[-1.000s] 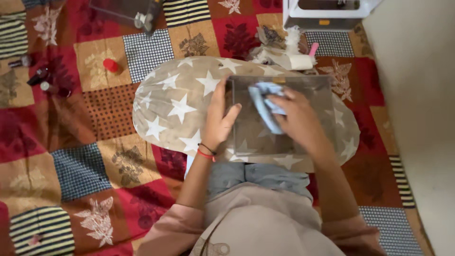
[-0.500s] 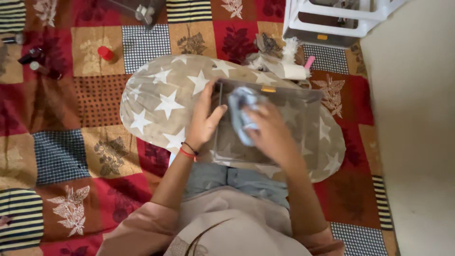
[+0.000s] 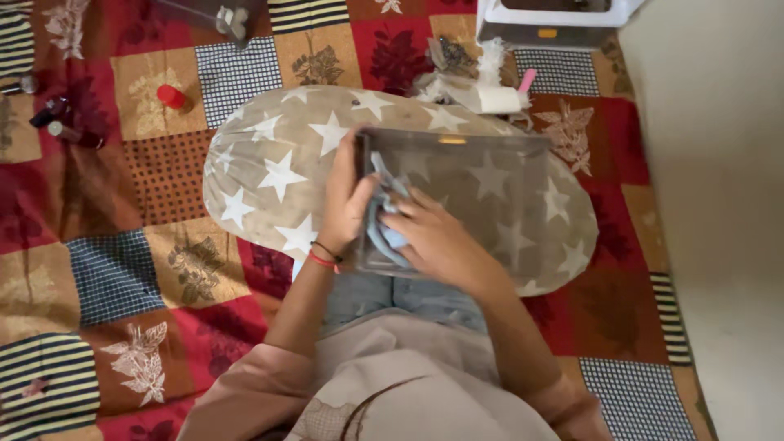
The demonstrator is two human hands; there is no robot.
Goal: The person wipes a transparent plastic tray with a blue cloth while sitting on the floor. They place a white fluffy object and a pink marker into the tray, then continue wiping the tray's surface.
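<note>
The clear plastic rectangular box point(image 3: 465, 204) lies on the beige star-patterned cushion point(image 3: 269, 171). The left hand point(image 3: 347, 204) clamps its left wall, and the right hand point(image 3: 437, 241), closed on the light blue cloth point(image 3: 384, 220), has moved from the middle to the left inner corner, so wiping now reaches there

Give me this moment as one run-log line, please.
left hand: grips clear box at its left edge | right hand: presses blue cloth inside box | box rests on star pillow
</note>
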